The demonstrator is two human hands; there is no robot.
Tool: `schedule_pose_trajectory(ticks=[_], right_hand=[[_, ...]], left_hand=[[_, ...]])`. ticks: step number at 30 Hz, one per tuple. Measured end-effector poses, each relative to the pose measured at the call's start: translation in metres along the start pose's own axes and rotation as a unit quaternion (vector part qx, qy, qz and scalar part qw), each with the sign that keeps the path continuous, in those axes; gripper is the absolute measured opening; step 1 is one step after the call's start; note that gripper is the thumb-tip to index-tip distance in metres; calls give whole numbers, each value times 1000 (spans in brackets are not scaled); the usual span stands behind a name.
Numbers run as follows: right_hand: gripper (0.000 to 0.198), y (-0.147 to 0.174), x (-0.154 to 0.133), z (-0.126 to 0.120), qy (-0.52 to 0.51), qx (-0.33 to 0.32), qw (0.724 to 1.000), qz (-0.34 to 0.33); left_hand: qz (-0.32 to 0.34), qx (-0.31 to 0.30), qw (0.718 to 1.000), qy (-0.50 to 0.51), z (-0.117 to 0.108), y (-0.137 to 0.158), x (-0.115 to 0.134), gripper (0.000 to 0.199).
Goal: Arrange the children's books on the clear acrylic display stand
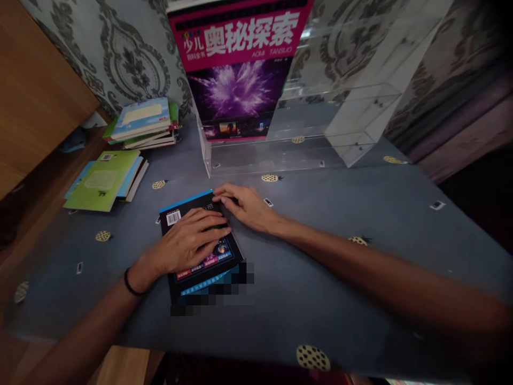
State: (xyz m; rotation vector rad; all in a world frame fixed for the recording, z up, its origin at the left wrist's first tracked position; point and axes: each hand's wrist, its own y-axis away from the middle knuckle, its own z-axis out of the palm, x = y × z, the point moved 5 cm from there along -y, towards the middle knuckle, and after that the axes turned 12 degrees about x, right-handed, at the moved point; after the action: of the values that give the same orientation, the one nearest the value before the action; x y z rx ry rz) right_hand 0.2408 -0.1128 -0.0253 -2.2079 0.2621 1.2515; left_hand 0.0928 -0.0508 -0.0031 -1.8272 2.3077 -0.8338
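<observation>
A dark book [188,214] with a blue edge and a white barcode lies back cover up on the tablecloth. Another book with a blue strip [206,283] pokes out beneath its near side, partly blurred by mosaic blocks. Across the middle of the cover rests my left hand [194,238], palm down with fingers extended; a black band circles its wrist. At the book's far right corner is my right hand [244,206], fingers bent and the fingertips touching the edge. Whether those fingertips pinch the cover cannot be made out.
A clear acrylic rack [272,158] stands at the back, holding a magenta and purple book [240,91]. Two stacks of books, one topped by a blue book [140,117] and one by a green book [102,179], lie left on the grey-blue tablecloth [304,299].
</observation>
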Motion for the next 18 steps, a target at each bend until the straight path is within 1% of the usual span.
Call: schedule_pose_trajectory(ticks=[4, 13, 18], right_hand=[[20, 0, -1, 0, -7, 1, 1000, -3], [21, 0, -3, -1, 5, -3, 1000, -4], [22, 0, -3, -2, 5, 1, 1000, 4]], left_hand=[[15, -1, 1000, 22, -1, -2, 8, 30], [45, -35, 997, 47, 2, -3, 29, 32], [76, -46, 994, 64, 2, -5, 39, 31]])
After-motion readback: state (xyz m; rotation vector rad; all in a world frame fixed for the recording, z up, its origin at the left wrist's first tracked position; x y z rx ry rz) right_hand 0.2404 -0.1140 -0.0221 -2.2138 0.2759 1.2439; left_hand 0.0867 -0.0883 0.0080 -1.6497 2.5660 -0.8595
